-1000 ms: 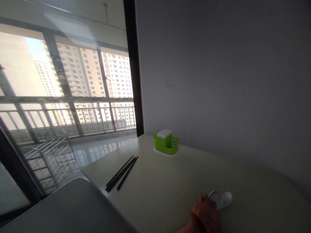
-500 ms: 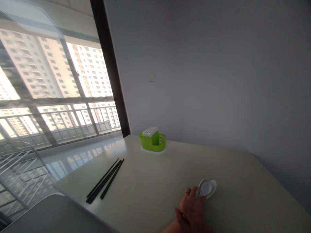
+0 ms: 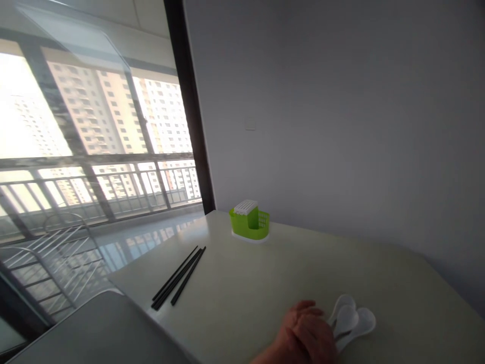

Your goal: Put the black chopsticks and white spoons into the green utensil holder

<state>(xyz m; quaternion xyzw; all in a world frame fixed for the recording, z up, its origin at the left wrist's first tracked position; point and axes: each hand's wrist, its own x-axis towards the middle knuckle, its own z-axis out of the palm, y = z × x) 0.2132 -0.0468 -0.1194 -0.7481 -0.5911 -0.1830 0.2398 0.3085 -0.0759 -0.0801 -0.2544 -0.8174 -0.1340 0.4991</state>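
My hands overlap low on the table, right of the middle, so parts of each are hidden. My left hand [image 3: 299,312] reaches in from lower left, its visible fingers stretched out, lying against my right hand. Across it sits my right hand [image 3: 316,339], its fingers curled. Three white spoons [image 3: 347,319] fan out to the right from the right hand, bowls away from me. Their handles run in towards the curled fingers, which seem closed on them; the grip itself is covered.
Several dark chopsticks [image 3: 178,278] lie on the pale table [image 3: 242,283] at left. A green caddy with a white slotted top [image 3: 250,222] stands near the wall. A grey chair back [image 3: 102,323] touches the near left edge. Windows fill the far left.
The view has turned slightly left. My hands and the spoons have come nearer and shifted right in view. The spoon bowls are now spread wider, with three showing distinctly.
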